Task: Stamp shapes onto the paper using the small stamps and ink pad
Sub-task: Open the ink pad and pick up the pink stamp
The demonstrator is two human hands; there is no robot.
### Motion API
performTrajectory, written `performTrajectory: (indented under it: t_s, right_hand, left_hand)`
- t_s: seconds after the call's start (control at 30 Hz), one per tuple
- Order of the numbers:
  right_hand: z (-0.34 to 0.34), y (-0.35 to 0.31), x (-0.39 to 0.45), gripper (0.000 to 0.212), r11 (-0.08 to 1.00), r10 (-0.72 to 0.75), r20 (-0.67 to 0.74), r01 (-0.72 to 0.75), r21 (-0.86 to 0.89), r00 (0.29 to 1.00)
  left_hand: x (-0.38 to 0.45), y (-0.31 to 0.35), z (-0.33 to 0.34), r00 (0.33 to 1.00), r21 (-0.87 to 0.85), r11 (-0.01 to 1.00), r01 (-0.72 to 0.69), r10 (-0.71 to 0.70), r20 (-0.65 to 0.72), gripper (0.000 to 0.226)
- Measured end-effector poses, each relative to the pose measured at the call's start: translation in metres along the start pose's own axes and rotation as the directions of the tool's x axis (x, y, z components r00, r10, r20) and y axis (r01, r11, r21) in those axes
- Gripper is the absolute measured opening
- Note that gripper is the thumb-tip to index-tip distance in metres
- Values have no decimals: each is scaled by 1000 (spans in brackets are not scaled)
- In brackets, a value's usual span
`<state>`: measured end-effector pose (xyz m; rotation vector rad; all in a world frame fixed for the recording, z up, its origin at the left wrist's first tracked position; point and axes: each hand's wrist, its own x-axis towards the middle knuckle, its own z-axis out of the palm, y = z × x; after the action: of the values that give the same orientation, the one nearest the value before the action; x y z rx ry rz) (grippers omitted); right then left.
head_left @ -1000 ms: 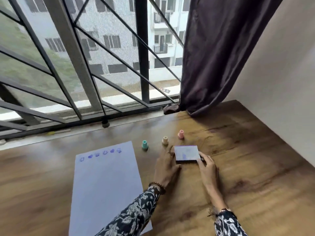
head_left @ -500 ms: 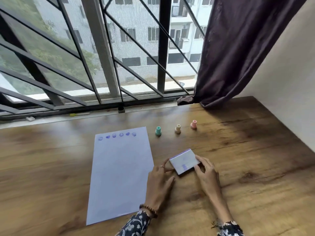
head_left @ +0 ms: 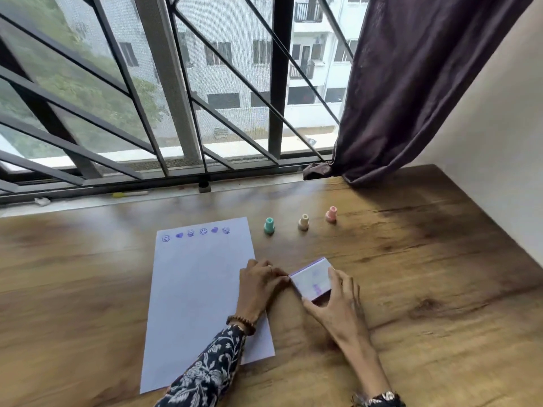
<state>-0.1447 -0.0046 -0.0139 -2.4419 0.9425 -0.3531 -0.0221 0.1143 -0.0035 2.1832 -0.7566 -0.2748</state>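
A white sheet of paper (head_left: 199,289) lies on the wooden table (head_left: 411,289), with a row of several purple stamped faces and hearts (head_left: 195,232) along its far edge. Three small stamps stand upright beyond it: a green stamp (head_left: 269,225), a beige stamp (head_left: 303,222) and a pink stamp (head_left: 331,214). The closed white ink pad (head_left: 312,278) sits right of the paper. My left hand (head_left: 258,286) touches its left corner with the fingertips. My right hand (head_left: 335,304) grips its near and right edges.
A barred window (head_left: 205,98) runs along the table's far side, with a sill holding a yellow pen (head_left: 129,194). A dark curtain (head_left: 411,83) hangs at the far right, and a white wall (head_left: 499,142) borders the table's right edge.
The ink pad has been drawn from near the stamps toward me and turned at an angle, both hands staying on it. The view has tilted up a little.
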Motion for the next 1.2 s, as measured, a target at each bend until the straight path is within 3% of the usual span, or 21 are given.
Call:
performTrajectory:
  t_s: [0.2, 0.37, 0.5, 0.63, 0.77, 0.87, 0.97, 1.07, 1.13, 1.2]
  right_hand:
    - [-39, 6, 13, 38, 961, 71, 128, -102, 258, 989]
    - [-50, 30, 32, 41, 868, 105, 60, -122, 482, 993]
    - [-53, 53, 52, 27, 838, 256, -85, -177, 516, 963]
    - [-57, 73, 66, 23, 854, 359, -52, -305, 421, 932]
    - [-63, 80, 72, 14, 933, 338, -21, -332, 136, 941]
    - [-64, 66, 83, 11, 961, 270, -77, -274, -44, 960]
    - [-61, 41, 111, 9, 992, 125, -120, -126, 0, 985]
    - [-52, 15, 146, 26, 997, -4, -119, 13, 70, 993]
    - [-45, 2, 166, 39, 992, -51, -41, 56, 114, 998]
    - [-38, -3, 178, 35, 990, -75, 94, 63, 123, 993]
  left_hand:
    - [2, 0, 0, 1000, -73, 997, 22, -23, -20, 6]
    - [3, -2, 3, 999, -78, 997, 23, -25, -24, 4]
    - [3, 0, 3, 1000, -80, 997, 18, -20, -23, 4]
    - [4, 0, 1, 1000, -73, 997, 26, -27, -10, 3]
    - [8, -3, -1, 998, -43, 998, 47, -46, 36, 2]
    - [15, -5, -1, 995, -26, 995, 96, -95, 21, 5]
    - [28, 2, 1, 992, -92, 987, 129, -129, 1, 5]
    - [43, 17, 5, 978, -298, 932, 208, -202, 53, 5]
    - [52, 26, 8, 973, -379, 896, 231, -213, 90, 9]
    - [60, 30, 12, 974, -404, 886, 228, -207, 94, 8]
